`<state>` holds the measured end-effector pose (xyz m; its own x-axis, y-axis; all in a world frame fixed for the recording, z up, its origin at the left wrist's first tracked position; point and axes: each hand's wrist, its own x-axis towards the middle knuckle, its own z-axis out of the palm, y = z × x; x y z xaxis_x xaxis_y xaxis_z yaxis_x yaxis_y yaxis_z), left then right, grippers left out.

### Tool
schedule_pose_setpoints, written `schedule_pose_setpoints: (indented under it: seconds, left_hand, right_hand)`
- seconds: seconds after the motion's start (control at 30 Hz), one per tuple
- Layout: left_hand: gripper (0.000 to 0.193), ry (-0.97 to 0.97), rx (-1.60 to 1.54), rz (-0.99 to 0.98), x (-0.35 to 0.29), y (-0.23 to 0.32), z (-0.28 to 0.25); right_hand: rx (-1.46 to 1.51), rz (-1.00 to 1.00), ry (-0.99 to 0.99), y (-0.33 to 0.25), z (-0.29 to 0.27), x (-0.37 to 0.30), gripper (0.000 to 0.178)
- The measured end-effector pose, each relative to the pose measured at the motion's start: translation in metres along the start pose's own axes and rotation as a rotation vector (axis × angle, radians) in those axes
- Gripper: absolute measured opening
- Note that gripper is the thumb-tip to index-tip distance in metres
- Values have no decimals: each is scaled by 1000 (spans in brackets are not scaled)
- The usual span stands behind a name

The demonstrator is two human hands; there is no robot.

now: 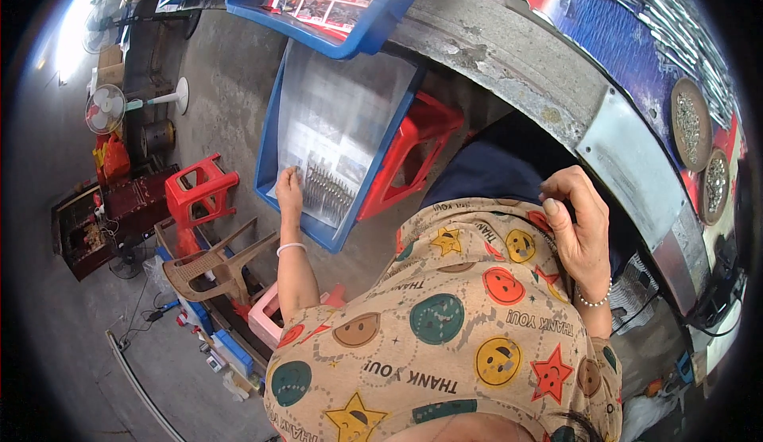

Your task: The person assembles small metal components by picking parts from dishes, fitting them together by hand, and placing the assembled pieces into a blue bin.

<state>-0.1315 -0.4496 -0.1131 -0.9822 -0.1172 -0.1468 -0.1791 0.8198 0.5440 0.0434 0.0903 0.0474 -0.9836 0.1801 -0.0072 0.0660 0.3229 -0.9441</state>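
Observation:
My left hand (289, 191) reaches over the near left edge of a blue plastic tray (268, 140). Its fingers are pinched together at the end of a row of slim metal pieces (329, 191); what they hold is too small to name. The pieces lie side by side on a sheet with a clear plastic film (338, 92) in the tray. My right hand (582, 223) is raised in front of my body, close to the bench edge. Its fingers and thumb curl toward each other, and anything between them cannot be made out.
A red stool (413, 152) stands against the tray's right side. Above it another blue tray (369, 32) holds printed sheets. The metal workbench (628, 164) on the right carries round dishes (690, 124) of small parts and many thin metal rods (675, 13). A brown chair (218, 267) stands left.

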Motion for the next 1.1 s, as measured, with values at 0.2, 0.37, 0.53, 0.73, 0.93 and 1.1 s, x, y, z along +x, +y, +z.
schedule_pose_setpoints:
  seconds: [0.2, 0.37, 0.53, 0.73, 0.93, 1.1]
  left_hand:
    - [16, -4, 83, 140, 0, -14, 1]
    - [17, -55, 159, 30, -1, 20, -5]
    - [19, -121, 353, -11, 8, 24, -15]
    - [22, -225, 494, 43, 7, 59, -29]
    - [12, -322, -387, 547, -72, 320, 2]
    - [3, -881, -1501, 1099, -132, 451, 25]
  right_hand:
    - [-45, 22, -24, -1, 1, 3, 18]
    - [-80, 51, -100, 4, 4, 1, 17]
    - [-73, 41, -134, 7, 5, 2, 16]
    - [-108, 35, -123, 13, -1, 2, 15]
    - [-198, 1, -192, 21, -11, -6, 15]
    - [-192, -34, -213, 28, -3, -13, 17]
